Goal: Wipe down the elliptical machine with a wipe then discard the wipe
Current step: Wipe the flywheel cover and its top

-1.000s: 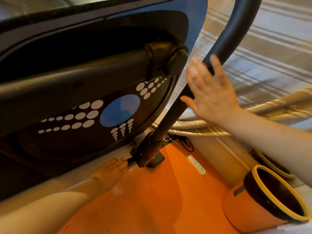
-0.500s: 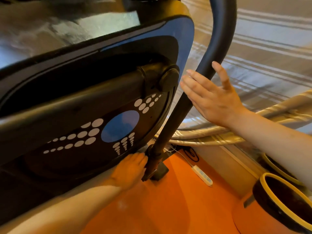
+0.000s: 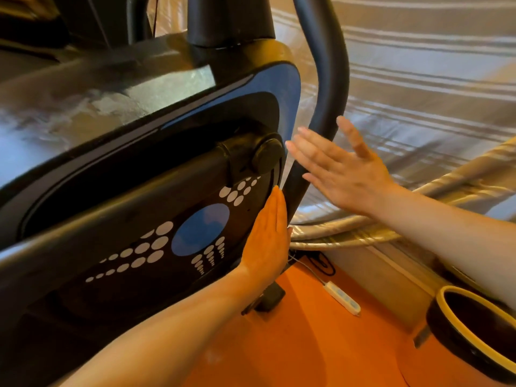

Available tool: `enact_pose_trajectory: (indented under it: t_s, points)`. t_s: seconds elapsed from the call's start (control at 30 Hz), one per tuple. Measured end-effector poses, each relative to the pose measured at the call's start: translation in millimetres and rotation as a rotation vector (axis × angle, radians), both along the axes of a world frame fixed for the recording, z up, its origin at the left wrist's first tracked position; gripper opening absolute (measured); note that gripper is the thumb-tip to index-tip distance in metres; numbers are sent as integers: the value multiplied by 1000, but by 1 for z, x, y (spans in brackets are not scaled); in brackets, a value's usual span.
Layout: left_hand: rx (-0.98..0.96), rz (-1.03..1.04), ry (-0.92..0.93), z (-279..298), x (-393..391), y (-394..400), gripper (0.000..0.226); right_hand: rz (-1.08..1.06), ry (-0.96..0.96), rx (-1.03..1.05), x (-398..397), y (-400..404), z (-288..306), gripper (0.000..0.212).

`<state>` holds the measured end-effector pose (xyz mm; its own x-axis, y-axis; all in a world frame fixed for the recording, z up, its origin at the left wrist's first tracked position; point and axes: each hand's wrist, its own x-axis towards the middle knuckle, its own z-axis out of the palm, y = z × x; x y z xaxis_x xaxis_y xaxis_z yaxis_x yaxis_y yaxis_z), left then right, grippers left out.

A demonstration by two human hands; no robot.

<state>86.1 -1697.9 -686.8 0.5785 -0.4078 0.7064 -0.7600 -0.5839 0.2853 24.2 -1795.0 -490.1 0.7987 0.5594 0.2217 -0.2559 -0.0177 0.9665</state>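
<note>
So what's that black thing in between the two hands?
In the head view, a curved black bar of the exercise machine runs between the left hand and the right hand. Both hands are flat and open.

Left hand (image 3: 266,241) flat, fingers straight and together, pressed against the front edge of the elliptical machine (image 3: 139,169) housing, right beside the dark curved handle bar (image 3: 326,107). No wipe visible; can't tell if one sits under the palm. Right hand (image 3: 340,166) open, fingers spread, just beside the bar on its right. Striped bedding (image 3: 418,79) behind. Orange floor (image 3: 293,344) below, white remote (image 3: 342,298) lying on it, yellow-rimmed black bin (image 3: 474,331) at lower right.
</note>
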Motion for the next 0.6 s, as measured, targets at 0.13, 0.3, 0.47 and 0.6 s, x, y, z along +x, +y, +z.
enact_pose_trajectory:
  t_s: [0.13, 0.3, 0.47, 0.6]
  points:
    - [28, 64, -106, 5, -1, -2, 92, -1, -70, 90, 3, 5, 15, 57]
    - [146, 85, -237, 7, 5, 11, 107, -36, 57, 101, 4, 2, -27, 59]
    - [242, 62, -316, 6, 16, 24, 108, 47, 2, 54, 8, -1, 5, 52]
    - [241, 40, -297, 7, 16, 28, 113, 59, -77, 200, 11, 5, 16, 51]
